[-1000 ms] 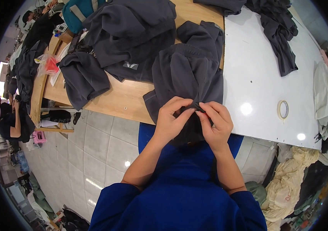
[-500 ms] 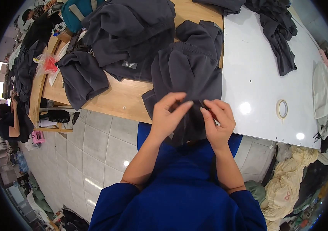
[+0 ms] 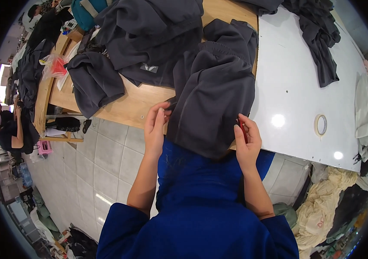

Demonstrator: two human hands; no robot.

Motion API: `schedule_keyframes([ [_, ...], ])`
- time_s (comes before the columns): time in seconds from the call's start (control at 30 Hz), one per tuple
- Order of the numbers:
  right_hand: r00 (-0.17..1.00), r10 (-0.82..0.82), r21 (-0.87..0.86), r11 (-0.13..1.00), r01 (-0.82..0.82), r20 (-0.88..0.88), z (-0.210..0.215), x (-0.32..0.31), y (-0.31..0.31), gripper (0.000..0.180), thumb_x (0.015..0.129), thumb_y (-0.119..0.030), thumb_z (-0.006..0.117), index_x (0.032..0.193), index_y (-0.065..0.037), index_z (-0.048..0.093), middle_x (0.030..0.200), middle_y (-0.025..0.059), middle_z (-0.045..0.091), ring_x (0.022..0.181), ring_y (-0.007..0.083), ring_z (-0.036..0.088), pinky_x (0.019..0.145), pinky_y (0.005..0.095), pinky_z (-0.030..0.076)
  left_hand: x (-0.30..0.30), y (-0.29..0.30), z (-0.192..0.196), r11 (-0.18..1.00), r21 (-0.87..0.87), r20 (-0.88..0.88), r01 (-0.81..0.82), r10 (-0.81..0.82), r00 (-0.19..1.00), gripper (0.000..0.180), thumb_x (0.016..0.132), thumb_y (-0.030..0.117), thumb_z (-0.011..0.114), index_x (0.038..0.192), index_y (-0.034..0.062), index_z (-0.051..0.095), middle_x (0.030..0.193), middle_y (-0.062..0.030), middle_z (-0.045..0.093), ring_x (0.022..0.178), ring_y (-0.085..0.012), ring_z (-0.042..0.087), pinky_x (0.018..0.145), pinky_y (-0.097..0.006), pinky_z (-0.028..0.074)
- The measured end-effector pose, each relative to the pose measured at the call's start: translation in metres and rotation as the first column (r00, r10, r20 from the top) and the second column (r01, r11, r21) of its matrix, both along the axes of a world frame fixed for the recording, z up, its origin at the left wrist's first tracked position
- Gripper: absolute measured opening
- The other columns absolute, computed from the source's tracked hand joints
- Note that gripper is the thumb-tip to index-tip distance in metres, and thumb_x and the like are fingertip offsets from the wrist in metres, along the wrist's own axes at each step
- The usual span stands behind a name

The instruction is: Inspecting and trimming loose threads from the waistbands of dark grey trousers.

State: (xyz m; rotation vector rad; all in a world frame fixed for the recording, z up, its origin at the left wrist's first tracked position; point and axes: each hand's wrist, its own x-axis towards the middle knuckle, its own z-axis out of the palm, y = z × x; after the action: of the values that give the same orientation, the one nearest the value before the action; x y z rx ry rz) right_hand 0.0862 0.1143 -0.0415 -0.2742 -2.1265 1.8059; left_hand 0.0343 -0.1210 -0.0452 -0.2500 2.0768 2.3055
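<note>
Dark grey trousers [image 3: 212,99] with a gathered elastic waistband lie in front of me, the near end hanging over the table's edge toward my lap. At their left side my left hand [image 3: 154,125] has thumb and fingers closed on a bit of the dark cloth. My right hand [image 3: 248,138] is at the right side of the same piece, its fingers closed round small red thread snips [image 3: 242,131]. The hand covers most of the snips, and their dark tip points away from me beside the cloth.
A dark grey garment pile [image 3: 149,39] and a smaller folded piece [image 3: 95,82] lie on the wooden table [image 3: 138,103]. On the adjoining white tabletop [image 3: 279,69] are a tape roll [image 3: 320,125] and another dark garment [image 3: 320,47]. Cream cloth [image 3: 322,207] is heaped at right.
My hands have moved apart, the left one to the trousers' left side. The trousers' near part now lies spread flatter, and red snips show in my right hand.
</note>
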Motion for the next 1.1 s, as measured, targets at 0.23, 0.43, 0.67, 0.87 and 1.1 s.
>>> schedule_keyframes([
  [0.23, 0.988, 0.126, 0.055, 0.991, -0.121, -0.087, 0.001, 0.005, -0.003, 0.028, 0.082, -0.003, 0.063, 0.11, 0.0, 0.061, 0.092, 0.0087, 0.058, 0.078, 0.0159, 0.055, 0.072, 0.0245, 0.044, 0.04, -0.011, -0.018, 0.941, -0.331, 0.09, 0.072, -0.044, 0.995, 0.022, 0.099, 0.019, 0.048, 0.11, 0.0028, 0.058, 0.09, -0.0013, 0.059, 0.078, -0.0048, 0.051, 0.073, -0.02, 0.042],
  [0.43, 0.883, 0.44, 0.337, 0.866, -0.37, -0.163, 0.018, 0.014, -0.015, 0.056, 0.065, -0.022, 0.083, 0.114, -0.004, 0.062, 0.086, 0.0082, 0.058, 0.068, 0.0156, 0.056, 0.053, 0.0258, 0.046, 0.035, 0.006, 0.018, 0.881, 0.472, 0.287, 0.017, -0.172, 0.942, 0.017, 0.098, 0.022, 0.047, 0.097, 0.0061, 0.055, 0.08, -0.0025, 0.062, 0.063, -0.0097, 0.058, 0.054, -0.021, 0.044],
  [0.67, 0.951, 0.305, 0.166, 0.937, -0.308, 0.042, -0.012, 0.027, -0.022, 0.012, 0.081, -0.014, 0.071, 0.084, -0.006, 0.062, 0.062, -0.0033, 0.05, 0.052, 0.0066, 0.046, 0.046, 0.0218, 0.036, 0.006, 0.037, 0.044, 0.795, 0.58, 0.137, 0.178, -0.311, 0.94, 0.022, 0.101, 0.021, 0.04, 0.116, 0.0085, 0.049, 0.107, -0.0081, 0.062, 0.092, -0.015, 0.062, 0.078, -0.027, 0.05],
  [0.87, 0.902, 0.191, -0.813, 0.532, 0.235, 0.386, 0.013, 0.009, -0.003, 0.031, 0.099, -0.027, 0.043, 0.072, -0.013, 0.049, 0.056, -0.0056, 0.04, 0.049, 0.0065, 0.037, 0.047, 0.0218, 0.031, 0.014, 0.049, 0.037, 0.929, 0.225, -0.078, 0.294, -0.284, 0.956, 0.013, 0.096, 0.011, 0.05, 0.105, 0.0046, 0.056, 0.103, -0.0069, 0.062, 0.094, -0.0112, 0.058, 0.083, -0.024, 0.045],
  [1.1, 0.972, 0.2, -0.94, 0.336, 0.052, 0.126, 0.013, 0.007, 0.013, 0.031, 0.1, -0.032, 0.037, 0.088, -0.012, 0.057, 0.057, -0.0076, 0.04, 0.055, 0.0057, 0.039, 0.057, 0.022, 0.037, 0.044, 0.052, 0.027, 0.535, -0.612, 0.232, 0.582, -0.582, 0.78, 0.035, 0.079, 0.031, 0.073, 0.068, 0.0041, 0.054, 0.054, -0.0046, 0.051, 0.049, -0.0143, 0.053, 0.05, -0.024, 0.04],
])
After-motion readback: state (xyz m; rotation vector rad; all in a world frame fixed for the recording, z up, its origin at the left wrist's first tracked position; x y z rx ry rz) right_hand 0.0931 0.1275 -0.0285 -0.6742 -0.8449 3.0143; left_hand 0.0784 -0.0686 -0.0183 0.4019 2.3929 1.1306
